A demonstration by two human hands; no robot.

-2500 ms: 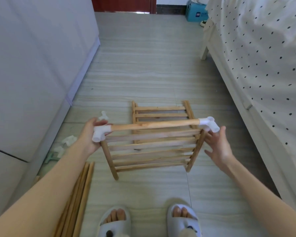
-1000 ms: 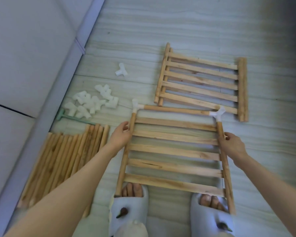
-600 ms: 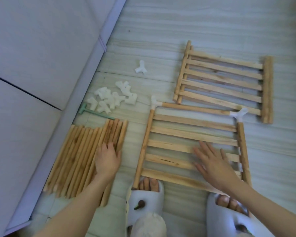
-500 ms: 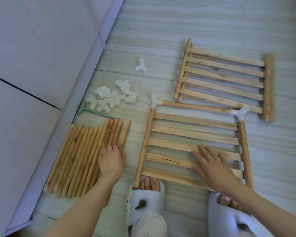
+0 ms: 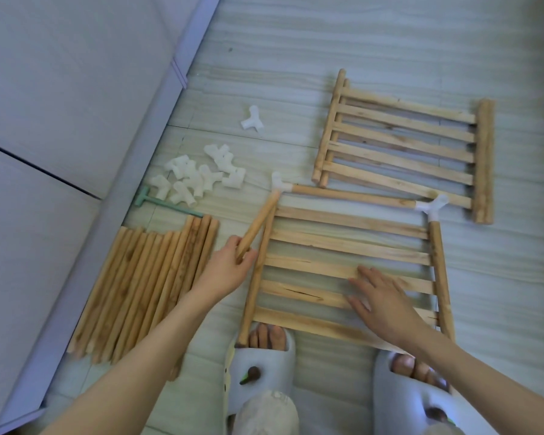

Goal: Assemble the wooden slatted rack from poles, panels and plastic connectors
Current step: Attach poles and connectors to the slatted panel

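Gripping a pole (image 5: 258, 226), left hand (image 5: 230, 271) fingers curled; right hand (image 5: 380, 296) flat on slatted panel (image 5: 343, 243)

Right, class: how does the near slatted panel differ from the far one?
The near panel has white connectors and a pole fitted at its far end; the far panel has none. The right hand rests flat on the near panel; nothing touches the far panel. Both lie flat on the floor.
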